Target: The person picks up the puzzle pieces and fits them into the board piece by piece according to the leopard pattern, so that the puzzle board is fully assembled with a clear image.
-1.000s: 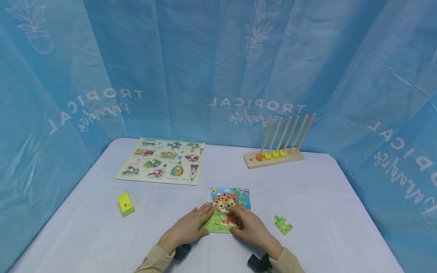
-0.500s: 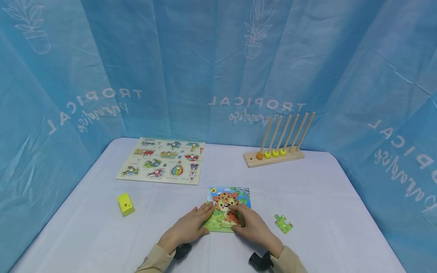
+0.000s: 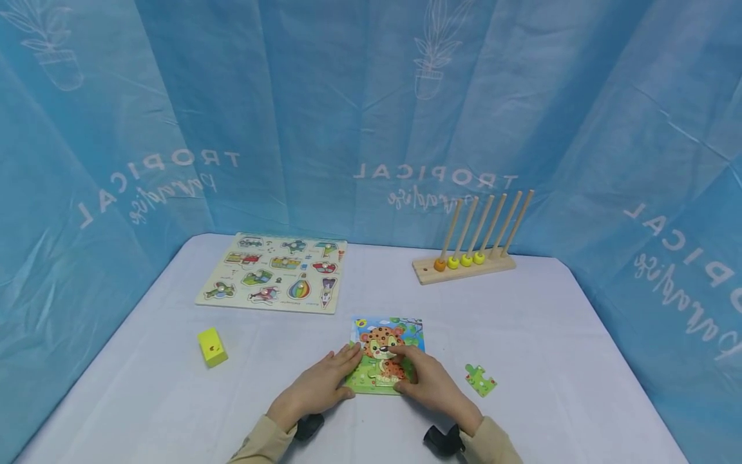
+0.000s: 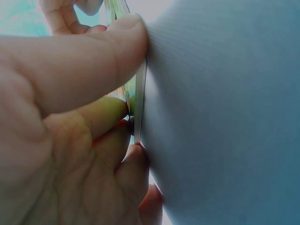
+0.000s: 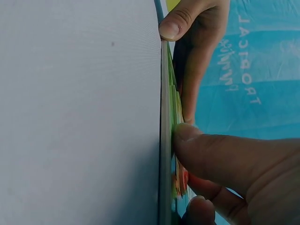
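A square leopard jigsaw puzzle [image 3: 361, 381] lies on the table in front of me in the head view. My left hand [image 3: 321, 385] rests on its left side with the fingers fairly straight. In the left wrist view the left thumb [image 4: 93, 65] is against the board's edge. My right hand [image 3: 431, 385] pinches a puzzle piece [image 3: 392, 369] showing the leopard's body, over the lower right of the board. Seen from the right wrist, this piece sits slightly raised above the board. The right fingers hide part of it. A loose green puzzle piece [image 3: 480, 380] lies right of the right hand.
At the back left lies a vehicle peg puzzle board [image 3: 270, 273]. A yellow block [image 3: 212, 347] stands nearer on the left. Toward the back right is a wooden peg rack [image 3: 464, 265] with several upright rods and beads. A blue curtain [image 3: 324, 129] surrounds the white table [image 3: 539, 335].
My right hand has shifted slightly to the right with the leopard-body puzzle piece. The left hand has stayed in place on the board.
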{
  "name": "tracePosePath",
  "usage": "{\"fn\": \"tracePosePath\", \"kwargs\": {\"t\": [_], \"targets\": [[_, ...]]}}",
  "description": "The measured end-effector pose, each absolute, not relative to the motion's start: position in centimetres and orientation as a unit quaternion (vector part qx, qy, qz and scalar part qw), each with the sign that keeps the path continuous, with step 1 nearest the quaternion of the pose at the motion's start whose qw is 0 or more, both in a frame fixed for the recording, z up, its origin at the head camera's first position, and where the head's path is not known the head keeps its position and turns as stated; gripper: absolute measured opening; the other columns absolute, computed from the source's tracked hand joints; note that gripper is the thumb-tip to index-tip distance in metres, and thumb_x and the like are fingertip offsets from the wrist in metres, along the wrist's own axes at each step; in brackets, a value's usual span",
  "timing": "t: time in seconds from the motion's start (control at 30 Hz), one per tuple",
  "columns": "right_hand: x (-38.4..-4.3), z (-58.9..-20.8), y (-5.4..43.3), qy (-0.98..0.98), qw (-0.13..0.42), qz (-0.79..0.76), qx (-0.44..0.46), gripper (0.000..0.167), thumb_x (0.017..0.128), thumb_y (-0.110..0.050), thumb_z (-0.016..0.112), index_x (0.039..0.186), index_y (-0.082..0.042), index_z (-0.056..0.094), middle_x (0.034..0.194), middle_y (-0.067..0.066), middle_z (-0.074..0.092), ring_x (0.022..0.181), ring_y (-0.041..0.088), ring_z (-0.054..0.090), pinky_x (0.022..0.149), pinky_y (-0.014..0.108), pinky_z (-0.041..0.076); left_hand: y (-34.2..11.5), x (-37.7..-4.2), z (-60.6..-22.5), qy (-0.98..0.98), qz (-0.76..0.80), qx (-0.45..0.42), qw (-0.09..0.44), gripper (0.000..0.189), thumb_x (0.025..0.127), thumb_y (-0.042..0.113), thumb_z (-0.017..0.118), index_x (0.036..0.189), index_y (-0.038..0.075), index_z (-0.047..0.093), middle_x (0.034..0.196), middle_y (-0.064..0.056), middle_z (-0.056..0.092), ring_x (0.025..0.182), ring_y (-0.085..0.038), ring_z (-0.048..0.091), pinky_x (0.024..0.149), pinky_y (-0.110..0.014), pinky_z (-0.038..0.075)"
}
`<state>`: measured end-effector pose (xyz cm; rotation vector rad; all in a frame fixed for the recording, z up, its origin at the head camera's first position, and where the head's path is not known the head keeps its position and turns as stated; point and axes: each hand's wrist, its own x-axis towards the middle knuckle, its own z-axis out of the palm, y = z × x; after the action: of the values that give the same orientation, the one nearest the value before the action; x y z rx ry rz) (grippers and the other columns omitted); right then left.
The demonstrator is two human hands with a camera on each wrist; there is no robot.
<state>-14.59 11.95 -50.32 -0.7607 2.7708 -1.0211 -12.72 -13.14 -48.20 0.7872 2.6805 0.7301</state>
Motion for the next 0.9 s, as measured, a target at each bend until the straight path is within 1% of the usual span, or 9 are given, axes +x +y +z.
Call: {"fn": "tracePosePath", "kwargs": {"t": [0.03,0.07,0.2,0.37,0.63,0.8,0.9], "targets": [[-14.6,-50.31,11.98,0.906,0.048,-0.337,-0.25,0.06,0.08,-0.011,0.078,0.135,-0.014,0.053,0.115,0.001,0.064,0.068,0.002,0.046,0.059,0.018,0.042,-13.12,-12.71,-48.21,0.921,0.251,0.27,0.127,0.071,0.09,0.022,0.067,0.149,0.002,0.033,0.159,-0.014,0.029,0.146,-0.034,0.028,0.119,-0.055,0.026],[-14.62,-50.31,12.02,0.905,0.05,-0.34,-0.251,0.061,0.08,-0.011,0.078,0.135,-0.013,0.052,0.114,0.001,0.065,0.066,0.001,0.044,0.058,0.017,0.042,-13.11,-12.71,-48.2,0.921,0.251,0.271,0.126,0.071,0.09,0.022,0.067,0.149,0.001,0.033,0.159,-0.015,0.029,0.146,-0.034,0.028,0.119,-0.055,0.026],[-14.63,-50.23,12.22,0.899,0.054,-0.353,-0.255,0.061,0.08,-0.01,0.078,0.135,-0.012,0.052,0.114,0.003,0.065,0.061,-0.001,0.043,0.055,0.017,0.042,-13.04,-12.7,-48.14,0.92,0.255,0.269,0.129,0.07,0.09,0.021,0.066,0.149,0.001,0.034,0.159,-0.014,0.029,0.146,-0.034,0.027,0.119,-0.055,0.026],[-14.66,-50.19,12.4,0.894,0.057,-0.364,-0.254,0.06,0.079,-0.009,0.078,0.134,-0.012,0.053,0.114,0.004,0.065,0.06,-0.001,0.043,0.053,0.017,0.043,-13.03,-12.73,-48.15,0.92,0.254,0.267,0.13,0.07,0.091,0.022,0.066,0.149,0.002,0.034,0.159,-0.014,0.029,0.147,-0.034,0.027,0.119,-0.055,0.025],[-14.62,-50.44,12.42,0.891,0.056,-0.369,-0.258,0.059,0.08,-0.009,0.078,0.134,-0.011,0.054,0.118,0.006,0.065,0.06,-0.002,0.043,0.052,0.017,0.043,-13.04,-12.68,-48.18,0.921,0.252,0.268,0.126,0.07,0.09,0.018,0.067,0.149,0.001,0.034,0.158,-0.015,0.029,0.146,-0.035,0.028,0.119,-0.055,0.026],[-14.65,-50.69,12.52,0.887,0.047,-0.378,-0.26,0.06,0.081,-0.008,0.077,0.135,-0.012,0.053,0.113,0.004,0.064,0.059,-0.003,0.043,0.051,0.017,0.043,-13.01,-12.68,-48.15,0.92,0.253,0.27,0.127,0.07,0.09,0.019,0.066,0.149,0.001,0.033,0.159,-0.015,0.029,0.147,-0.035,0.027,0.119,-0.055,0.025],[-14.65,-50.67,12.57,0.879,0.054,-0.392,-0.265,0.058,0.083,-0.01,0.076,0.136,-0.013,0.052,0.108,0.001,0.064,0.057,-0.002,0.043,0.05,0.018,0.043,-13.0,-12.69,-48.11,0.92,0.254,0.27,0.128,0.07,0.09,0.019,0.066,0.149,0.0,0.033,0.159,-0.016,0.029,0.147,-0.035,0.027,0.119,-0.055,0.025]]}}
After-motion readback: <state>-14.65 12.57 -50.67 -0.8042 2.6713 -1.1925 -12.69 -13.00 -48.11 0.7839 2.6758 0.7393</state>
